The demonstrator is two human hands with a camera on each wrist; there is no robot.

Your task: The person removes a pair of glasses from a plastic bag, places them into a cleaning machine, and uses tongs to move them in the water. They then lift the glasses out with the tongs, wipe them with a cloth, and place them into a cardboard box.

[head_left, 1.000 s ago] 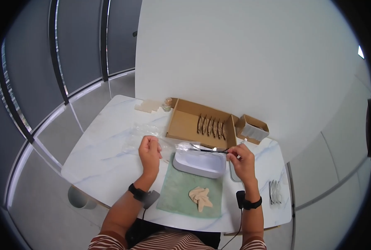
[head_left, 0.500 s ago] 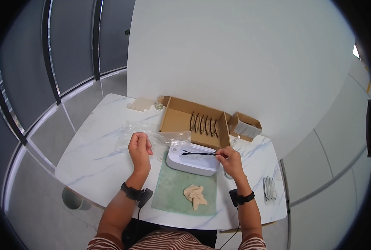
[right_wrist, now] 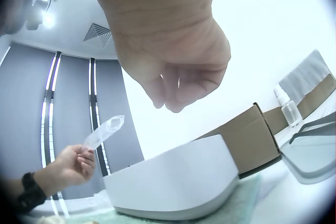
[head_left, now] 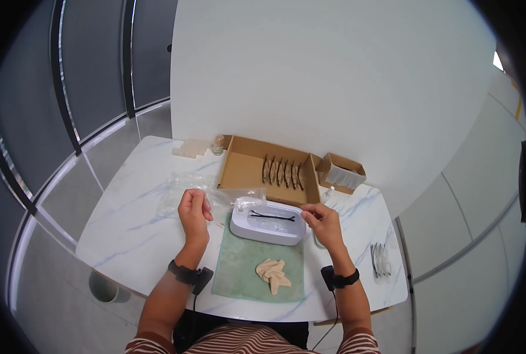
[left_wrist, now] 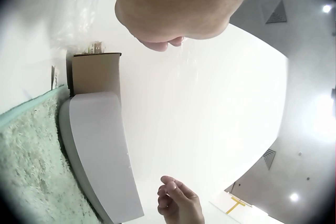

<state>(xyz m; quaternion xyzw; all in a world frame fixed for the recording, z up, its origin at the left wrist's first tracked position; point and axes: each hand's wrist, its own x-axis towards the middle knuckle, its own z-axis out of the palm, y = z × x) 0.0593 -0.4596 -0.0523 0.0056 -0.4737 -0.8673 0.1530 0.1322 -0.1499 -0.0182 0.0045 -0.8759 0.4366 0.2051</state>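
A pair of thin black-framed glasses (head_left: pixel 273 216) lies lengthwise in the basin of a pale lavender ultrasonic cleaner (head_left: pixel 266 236). My left hand (head_left: pixel 193 207) pinches a clear plastic bag (head_left: pixel 248 195), which stretches right across the cleaner's back left corner. In the right wrist view the bag (right_wrist: pixel 106 130) juts up from the left hand (right_wrist: pixel 73 165). My right hand (head_left: pixel 324 224) hovers by the cleaner's right end, fingers loosely bent with nothing between them. From the left wrist view, that right hand (left_wrist: pixel 179 200) appears beyond the cleaner (left_wrist: pixel 102 150).
The cleaner stands on a green cloth (head_left: pixel 233 265), a crumpled beige cloth (head_left: pixel 273 274) in front. Behind is a cardboard box (head_left: pixel 239 168) with several brown objects in a row. A smaller box (head_left: pixel 342 171), spray bottle (right_wrist: pixel 290 109), wire-like frames (head_left: pixel 381 259) and plastic bags (head_left: pixel 180 189) surround it.
My right hand has let go of the black glasses, which went from its fingers into the cleaner's basin. The left hand keeps the bag, pulled clear of the glasses.
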